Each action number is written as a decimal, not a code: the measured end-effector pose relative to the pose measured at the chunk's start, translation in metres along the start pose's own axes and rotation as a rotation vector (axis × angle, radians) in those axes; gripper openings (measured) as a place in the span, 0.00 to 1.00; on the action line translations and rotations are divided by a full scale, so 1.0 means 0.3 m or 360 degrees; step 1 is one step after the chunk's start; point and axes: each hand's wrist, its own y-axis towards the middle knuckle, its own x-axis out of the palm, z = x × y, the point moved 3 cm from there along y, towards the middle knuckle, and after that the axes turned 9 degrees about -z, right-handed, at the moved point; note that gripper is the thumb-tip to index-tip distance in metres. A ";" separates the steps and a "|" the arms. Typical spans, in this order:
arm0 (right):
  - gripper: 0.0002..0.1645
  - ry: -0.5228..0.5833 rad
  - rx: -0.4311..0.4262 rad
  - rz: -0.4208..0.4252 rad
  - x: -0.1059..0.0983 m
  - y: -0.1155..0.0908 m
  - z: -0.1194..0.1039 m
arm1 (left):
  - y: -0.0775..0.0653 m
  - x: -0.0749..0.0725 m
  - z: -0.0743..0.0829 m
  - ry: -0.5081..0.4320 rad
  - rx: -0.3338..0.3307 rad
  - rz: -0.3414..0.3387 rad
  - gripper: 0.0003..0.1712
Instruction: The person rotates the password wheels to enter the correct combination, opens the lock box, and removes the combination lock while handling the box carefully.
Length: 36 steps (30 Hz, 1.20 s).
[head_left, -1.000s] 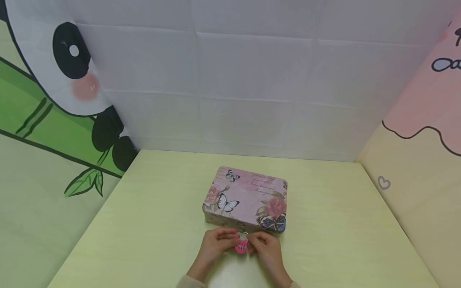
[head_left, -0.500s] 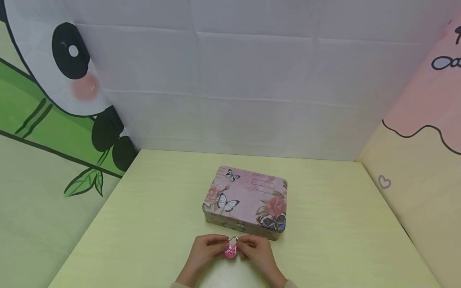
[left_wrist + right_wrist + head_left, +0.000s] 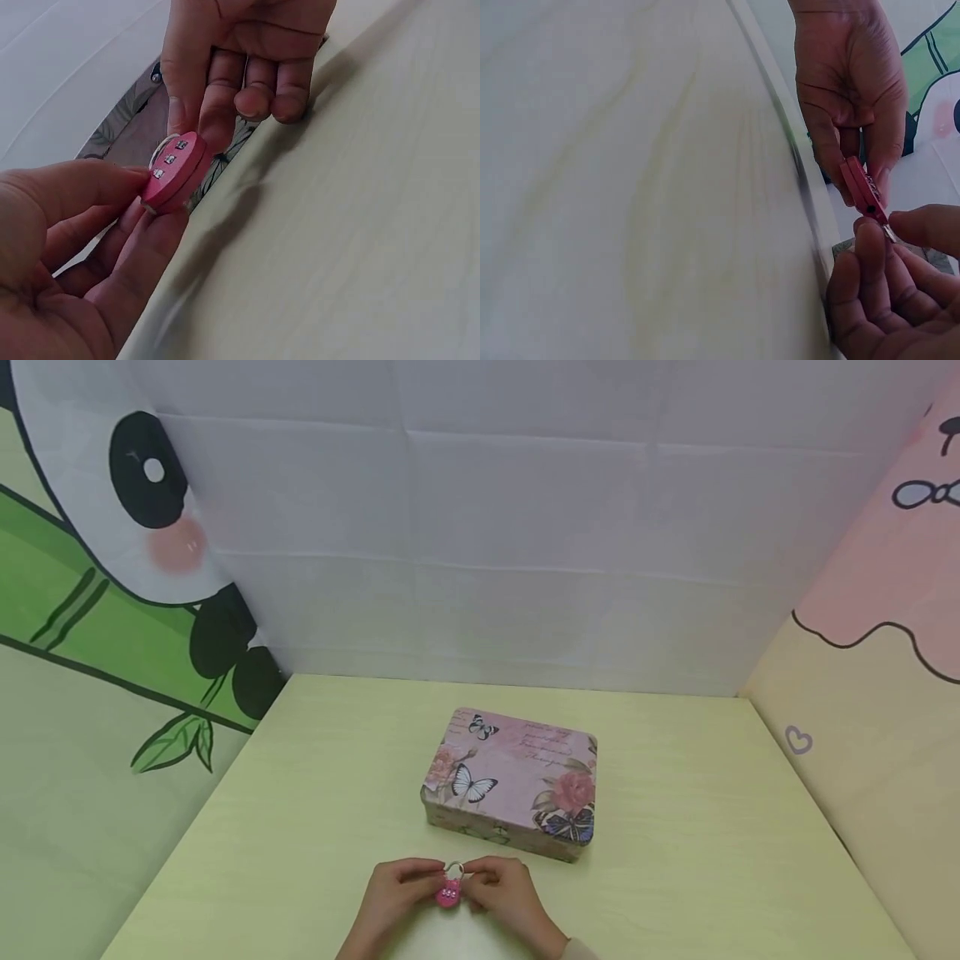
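A small pink padlock (image 3: 448, 894) with three number dials is held up between both hands, its silver shackle (image 3: 454, 866) pointing toward the box. My left hand (image 3: 397, 892) pinches the lock body between thumb and fingers; the left wrist view shows this grip on the pink body (image 3: 178, 171) closely. From the other side, my right hand (image 3: 506, 896) pinches the lock at its shackle end, as the right wrist view shows. Just beyond the hands lies a pink tin box (image 3: 517, 768) printed with butterflies and roses, its lid down, with a small clasp (image 3: 499, 832) on the front side.
The pale yellow table (image 3: 697, 827) spreads out around the box on all sides. A white sheet (image 3: 517, 543) forms the back wall. Cartoon-printed panels stand at the left (image 3: 82, 710) and right (image 3: 877, 735).
Both hands have drawn the padlock away from the front of the tin box, toward the person and to the left. The box has stayed in place, and its front clasp now shows.
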 end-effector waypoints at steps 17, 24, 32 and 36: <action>0.18 -0.0133 0.0019 -0.0279 0.062 0.024 -0.020 | -0.060 -0.047 -0.020 0.0282 -0.0118 0.0229 0.16; 0.22 -0.0201 0.0063 -0.0383 0.064 0.030 -0.024 | -0.054 -0.048 -0.012 0.0548 -0.0154 0.0366 0.11; 0.25 -0.0281 0.0083 -0.0508 0.065 0.041 -0.040 | -0.049 -0.033 0.015 0.0722 -0.0114 0.0352 0.07; 0.26 -0.0289 0.0116 -0.0545 0.065 0.043 -0.048 | -0.050 -0.029 0.023 0.0763 -0.0091 0.0364 0.06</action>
